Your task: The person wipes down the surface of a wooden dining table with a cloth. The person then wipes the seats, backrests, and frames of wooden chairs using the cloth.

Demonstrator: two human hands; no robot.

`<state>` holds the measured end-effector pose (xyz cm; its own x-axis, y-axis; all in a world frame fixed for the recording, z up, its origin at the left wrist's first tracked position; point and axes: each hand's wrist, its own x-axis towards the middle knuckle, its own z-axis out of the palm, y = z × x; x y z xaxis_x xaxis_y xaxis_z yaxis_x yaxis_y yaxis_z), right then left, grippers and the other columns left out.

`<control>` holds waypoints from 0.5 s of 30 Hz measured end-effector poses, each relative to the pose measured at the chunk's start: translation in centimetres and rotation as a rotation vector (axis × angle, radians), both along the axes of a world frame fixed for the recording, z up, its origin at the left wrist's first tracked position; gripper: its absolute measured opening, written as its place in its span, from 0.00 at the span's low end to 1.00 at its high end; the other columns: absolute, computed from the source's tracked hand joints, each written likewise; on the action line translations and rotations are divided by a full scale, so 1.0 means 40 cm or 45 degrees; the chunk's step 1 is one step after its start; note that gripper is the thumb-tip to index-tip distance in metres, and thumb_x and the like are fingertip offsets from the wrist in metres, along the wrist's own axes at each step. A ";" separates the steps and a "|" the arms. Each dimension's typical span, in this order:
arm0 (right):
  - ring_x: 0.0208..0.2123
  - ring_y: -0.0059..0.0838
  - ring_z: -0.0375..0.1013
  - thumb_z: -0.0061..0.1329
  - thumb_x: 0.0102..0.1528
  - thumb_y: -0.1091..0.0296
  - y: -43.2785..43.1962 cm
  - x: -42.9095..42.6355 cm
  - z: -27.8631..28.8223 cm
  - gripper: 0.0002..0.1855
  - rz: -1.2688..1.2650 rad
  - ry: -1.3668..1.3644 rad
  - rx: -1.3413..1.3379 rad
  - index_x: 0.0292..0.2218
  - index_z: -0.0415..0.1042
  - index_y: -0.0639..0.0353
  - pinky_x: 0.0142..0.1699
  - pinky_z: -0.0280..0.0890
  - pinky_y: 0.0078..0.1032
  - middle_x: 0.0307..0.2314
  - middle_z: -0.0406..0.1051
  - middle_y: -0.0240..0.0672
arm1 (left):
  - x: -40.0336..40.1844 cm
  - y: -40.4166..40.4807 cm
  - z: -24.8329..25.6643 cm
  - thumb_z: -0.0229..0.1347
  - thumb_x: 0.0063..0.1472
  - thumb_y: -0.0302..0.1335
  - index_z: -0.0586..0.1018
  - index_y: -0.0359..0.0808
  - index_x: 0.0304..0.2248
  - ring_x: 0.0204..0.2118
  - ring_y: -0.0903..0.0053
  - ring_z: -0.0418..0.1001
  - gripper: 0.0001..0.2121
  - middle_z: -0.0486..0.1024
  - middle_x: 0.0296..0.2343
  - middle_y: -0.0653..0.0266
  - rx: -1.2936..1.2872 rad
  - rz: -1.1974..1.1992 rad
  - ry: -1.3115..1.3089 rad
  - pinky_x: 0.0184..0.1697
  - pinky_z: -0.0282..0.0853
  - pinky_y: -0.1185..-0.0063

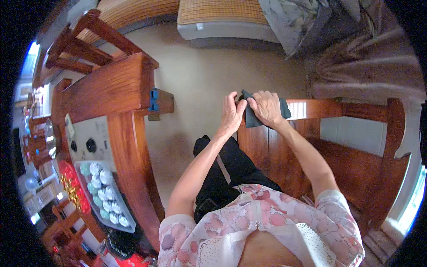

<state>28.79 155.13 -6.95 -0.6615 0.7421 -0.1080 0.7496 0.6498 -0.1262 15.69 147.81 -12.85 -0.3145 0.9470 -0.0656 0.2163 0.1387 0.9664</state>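
Note:
A dark green-grey cloth [254,119] lies over the end of a polished wooden armrest [313,108], in front of me. My right hand [267,108] is on top of the cloth, gripping it with the thumb toward the left. At the cloth's left edge is my left hand [233,111], its fingers curled and its thumb against or very near the cloth and the armrest's end. Whether the left fingers hold any cloth cannot be told. Part of the armrest's end is hidden by the hands and cloth.
Left stands a wooden table [128,160] with a plastic tray [130,223] of wrapped round items and a red and gold decoration [71,187]. A wooden chair [100,40] is at upper left, a cushioned seat [227,30] at the top, brown fabric [363,73] at right.

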 end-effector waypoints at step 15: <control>0.58 0.43 0.44 0.49 0.46 0.62 -0.187 -0.034 -0.013 0.32 0.142 0.012 0.257 0.53 0.57 0.39 0.57 0.39 0.51 0.56 0.49 0.33 | -0.262 -0.252 0.252 0.43 0.58 0.48 0.62 0.27 0.49 0.50 0.61 0.64 0.30 0.65 0.46 0.46 -0.842 -0.157 0.071 0.52 0.58 0.72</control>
<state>27.43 147.64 -7.48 -0.7409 0.6703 0.0415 0.6711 0.7413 0.0079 5.21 137.73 -2.77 -0.2260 0.7421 -0.6310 0.3156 0.6686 0.6733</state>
